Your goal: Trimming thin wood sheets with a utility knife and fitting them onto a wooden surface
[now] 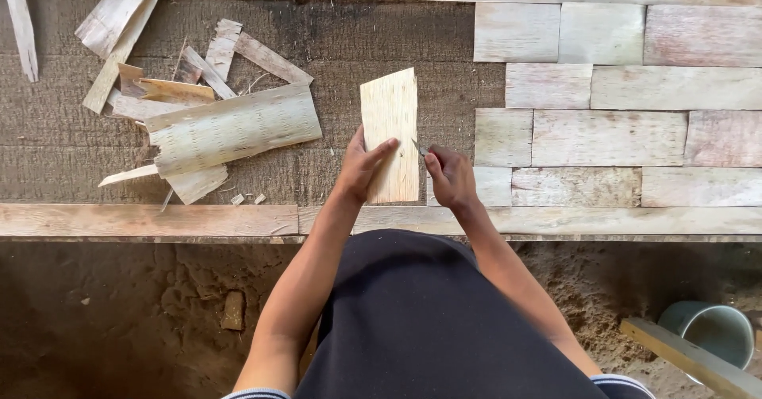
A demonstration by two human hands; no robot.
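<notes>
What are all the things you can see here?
Flat strip: one, pale yellow, upright on the mat, centre.
Small blade: one, grey, at the strip's right edge.
Curled sheet: one, pale, left on the mat.
Offcuts: many, pale, upper left.
Laid pieces: about a dozen, whitish-pink, in rows on the right.
Mat: one, brown, under everything.
Plank: pale wood, along the near edge.
Bucket: one, grey-green, lower right on the dirt.
Left hand: holding the strip.
Right hand: gripping the blade.
</notes>
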